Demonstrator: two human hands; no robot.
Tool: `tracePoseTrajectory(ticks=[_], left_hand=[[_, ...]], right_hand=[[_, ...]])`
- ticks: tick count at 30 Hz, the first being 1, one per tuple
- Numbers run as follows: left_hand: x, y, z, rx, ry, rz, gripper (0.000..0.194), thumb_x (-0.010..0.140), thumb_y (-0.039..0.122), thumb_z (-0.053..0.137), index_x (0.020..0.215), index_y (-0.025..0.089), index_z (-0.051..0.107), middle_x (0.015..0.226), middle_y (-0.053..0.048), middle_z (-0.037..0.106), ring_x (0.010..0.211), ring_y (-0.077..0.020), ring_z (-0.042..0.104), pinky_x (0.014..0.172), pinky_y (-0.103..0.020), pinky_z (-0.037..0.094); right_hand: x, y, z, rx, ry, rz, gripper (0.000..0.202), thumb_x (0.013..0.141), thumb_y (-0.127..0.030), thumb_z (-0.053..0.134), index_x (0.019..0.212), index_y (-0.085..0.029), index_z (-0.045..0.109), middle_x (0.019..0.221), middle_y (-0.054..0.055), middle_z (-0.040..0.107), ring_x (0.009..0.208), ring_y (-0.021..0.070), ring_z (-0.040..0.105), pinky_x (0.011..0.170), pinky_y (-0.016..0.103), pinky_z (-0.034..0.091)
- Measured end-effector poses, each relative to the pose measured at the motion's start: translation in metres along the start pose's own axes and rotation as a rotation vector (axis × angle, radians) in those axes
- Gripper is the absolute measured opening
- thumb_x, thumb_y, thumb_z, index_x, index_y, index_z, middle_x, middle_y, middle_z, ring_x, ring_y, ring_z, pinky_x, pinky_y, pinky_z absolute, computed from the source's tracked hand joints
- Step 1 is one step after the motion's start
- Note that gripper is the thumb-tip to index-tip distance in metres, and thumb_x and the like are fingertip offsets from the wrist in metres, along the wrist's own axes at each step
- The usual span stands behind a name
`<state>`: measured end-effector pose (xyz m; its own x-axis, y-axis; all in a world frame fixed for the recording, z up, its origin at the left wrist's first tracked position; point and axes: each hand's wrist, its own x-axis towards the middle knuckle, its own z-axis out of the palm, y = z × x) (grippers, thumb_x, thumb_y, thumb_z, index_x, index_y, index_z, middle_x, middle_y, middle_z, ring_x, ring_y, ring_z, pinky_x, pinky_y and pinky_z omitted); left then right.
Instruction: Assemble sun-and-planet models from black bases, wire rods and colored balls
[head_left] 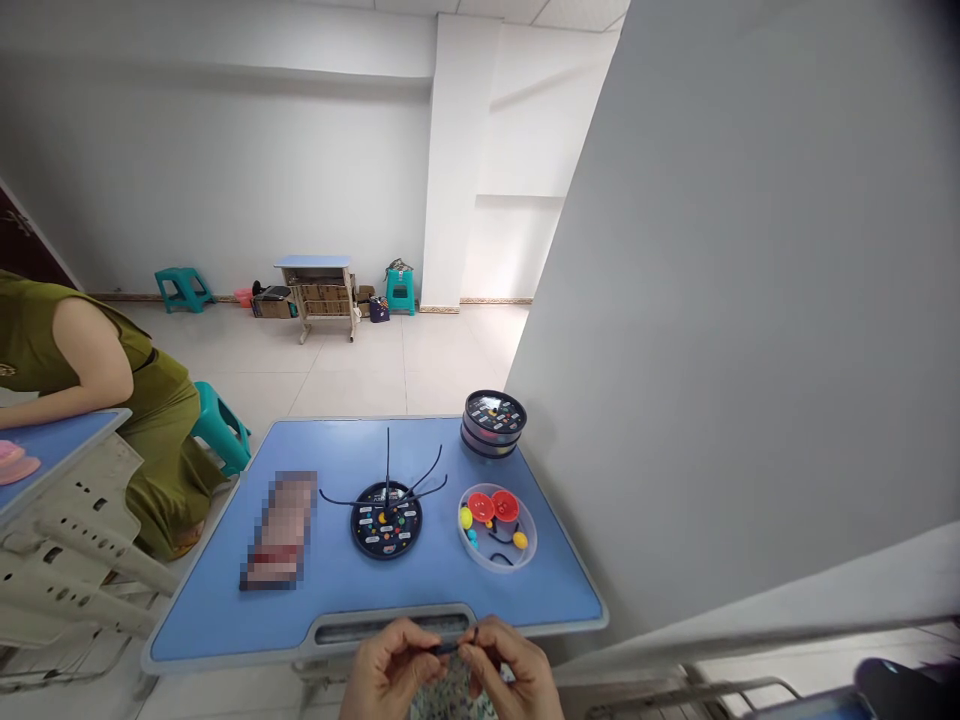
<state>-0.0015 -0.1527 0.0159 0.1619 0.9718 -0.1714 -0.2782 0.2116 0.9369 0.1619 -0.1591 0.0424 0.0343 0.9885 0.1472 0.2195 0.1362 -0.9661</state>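
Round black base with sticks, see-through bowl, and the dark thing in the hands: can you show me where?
Round black base (387, 523): head view, on its printed top.
See-through bowl (482, 551): head view, on its bare inside.
Dark thing (446, 648): head view, on its middle.

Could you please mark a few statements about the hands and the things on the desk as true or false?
1. The left hand and right hand both pinch a small dark piece. True.
2. The round, clear plastic tray holds two red, rounded pieces. True.
3. The flat, round black disc is right of that tray. False: the disc is on its left.
4. Thin black rods rise from the disc. True.
5. The round, black-lidded container stands on the floor. False: the container stands on the blue-topped desk, near its far right corner.
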Motion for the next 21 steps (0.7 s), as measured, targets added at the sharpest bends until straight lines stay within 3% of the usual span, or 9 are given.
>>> tracePoseTrajectory(ticks=[21], left_hand=[[0.0027,0.0035,0.0014,0.002,0.039,0.021,0.037,0.065,0.054,0.079,0.072,0.018,0.074,0.061,-0.005,0.073,0.058,-0.0173,0.065,0.059,-0.028,0.052]], right_hand=[[0.0026,0.0052,0.0040,0.035,-0.028,0.045,0.041,0.080,-0.056,0.063,0.063,-0.019,0.065,0.055,-0.002,0.059,0.045,0.0133,0.056,0.052,0.022,0.047]])
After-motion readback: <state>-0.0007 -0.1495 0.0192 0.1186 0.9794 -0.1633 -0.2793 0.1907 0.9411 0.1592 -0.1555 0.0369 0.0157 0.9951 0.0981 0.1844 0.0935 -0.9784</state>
